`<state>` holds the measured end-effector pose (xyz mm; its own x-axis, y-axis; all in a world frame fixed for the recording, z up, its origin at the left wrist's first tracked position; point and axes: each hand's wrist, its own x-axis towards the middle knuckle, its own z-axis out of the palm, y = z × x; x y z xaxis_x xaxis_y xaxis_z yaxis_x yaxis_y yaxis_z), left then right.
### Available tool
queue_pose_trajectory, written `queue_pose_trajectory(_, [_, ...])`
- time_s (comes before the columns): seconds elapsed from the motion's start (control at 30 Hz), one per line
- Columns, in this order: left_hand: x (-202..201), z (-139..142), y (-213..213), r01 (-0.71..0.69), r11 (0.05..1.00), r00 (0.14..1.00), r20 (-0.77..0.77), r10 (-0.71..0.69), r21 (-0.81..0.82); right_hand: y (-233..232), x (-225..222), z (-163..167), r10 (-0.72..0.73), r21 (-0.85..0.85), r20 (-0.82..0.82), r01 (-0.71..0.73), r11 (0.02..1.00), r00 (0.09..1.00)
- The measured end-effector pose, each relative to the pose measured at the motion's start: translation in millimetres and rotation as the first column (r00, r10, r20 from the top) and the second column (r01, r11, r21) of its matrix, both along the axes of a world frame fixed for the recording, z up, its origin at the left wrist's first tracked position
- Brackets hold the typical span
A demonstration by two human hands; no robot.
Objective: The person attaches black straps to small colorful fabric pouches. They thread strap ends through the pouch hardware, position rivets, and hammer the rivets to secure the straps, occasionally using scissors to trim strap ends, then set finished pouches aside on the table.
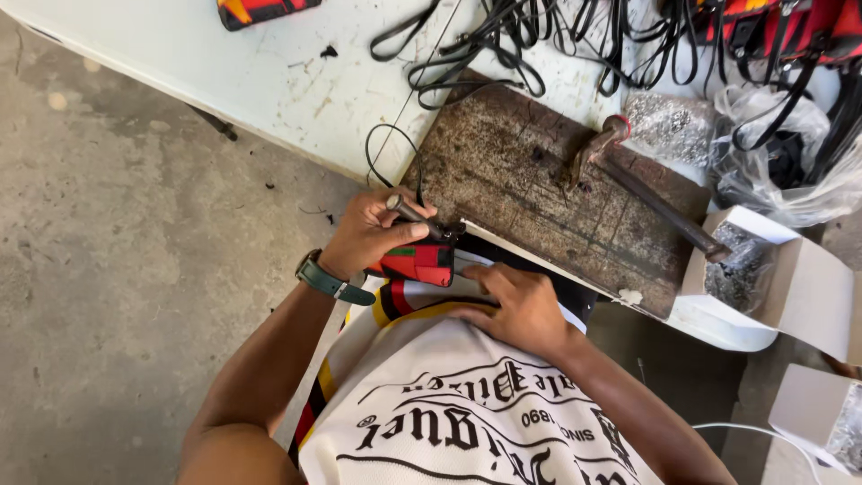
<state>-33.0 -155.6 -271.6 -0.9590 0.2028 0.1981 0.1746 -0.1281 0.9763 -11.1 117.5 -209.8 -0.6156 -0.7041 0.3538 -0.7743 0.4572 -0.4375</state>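
My left hand grips a small metal punch tool and presses on a red, green and black fabric pouch held at the table's near edge. A dark watch sits on that wrist. My right hand rests flat just right of the pouch, fingers touching its lower edge, holding nothing I can see. Beyond both hands lies a worn brown wooden board with a rusty hammer lying across it.
The white table carries a tangle of black straps, another red patterned pouch, plastic bags of small metal parts and an open white box of fittings. Concrete floor spreads to the left.
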Motion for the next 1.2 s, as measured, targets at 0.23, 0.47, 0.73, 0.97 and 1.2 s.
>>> queue_pose_trajectory(0.23, [0.9,15.4,18.3,-0.013,0.999,0.996,0.087,0.017,-0.040,0.7,-17.4,-52.7,-0.060,-0.130,0.276,0.099,0.987,0.959])
queue_pose_trajectory(0.47, [15.4,4.4,23.8,0.011,1.000,0.996,0.084,-0.009,-0.028,4.5,1.0,-59.5,-0.169,-0.122,0.489,0.259,0.958,0.856])
queue_pose_trajectory(0.73, [-11.8,15.6,16.9,-0.133,0.991,0.991,0.020,0.132,0.005,6.4,-10.8,-60.5,-0.098,-0.232,0.542,0.260,0.937,0.835])
queue_pose_trajectory(0.97, [-67.3,78.7,-11.3,-0.410,0.515,0.912,-0.339,0.231,-0.753,8.0,-9.5,-66.9,-0.160,-0.286,0.537,0.357,0.889,0.828])
queue_pose_trajectory(1.2, [-134.6,92.9,-12.2,0.164,0.845,0.980,0.185,-0.079,-0.509,16.8,-12.4,-75.0,-0.175,-0.326,0.552,0.404,0.855,0.816])
